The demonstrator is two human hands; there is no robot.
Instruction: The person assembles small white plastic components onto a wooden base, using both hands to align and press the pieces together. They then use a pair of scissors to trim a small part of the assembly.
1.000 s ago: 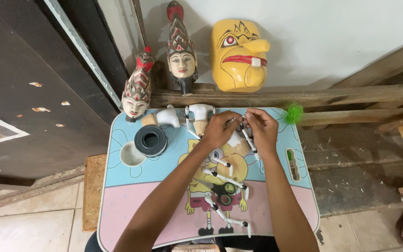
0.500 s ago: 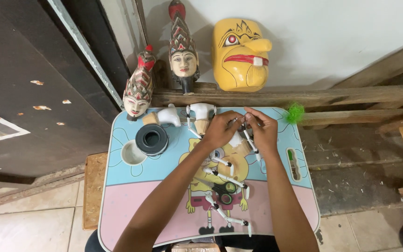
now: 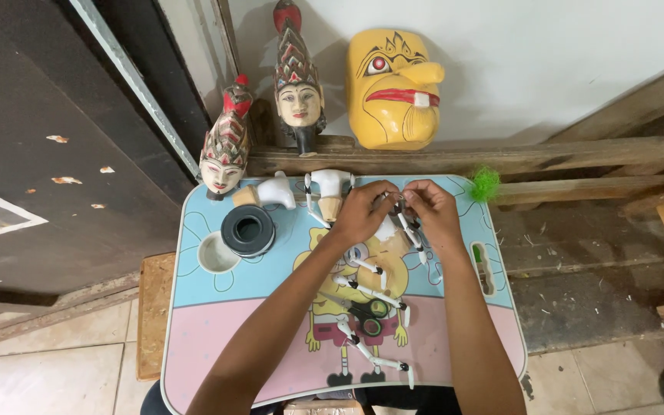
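Both hands at far edge of desk (image 3: 217, 338). Left hand (image 3: 359, 214) and right hand (image 3: 430, 211), fingers pinched shut on small white jointed puppet arm (image 3: 407, 229). More jointed pieces (image 3: 374, 292) lie loose mid-desk; unpainted torso (image 3: 330, 188) stands apart — assembly looks unfinished.

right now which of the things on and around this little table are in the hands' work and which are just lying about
In the work:
left hand
right hand
white jointed puppet arm held between both hands

Lying about:
loose white arm pieces
scissors
black tape roll
white cup
yellow mask
two carved puppet heads
green tuft
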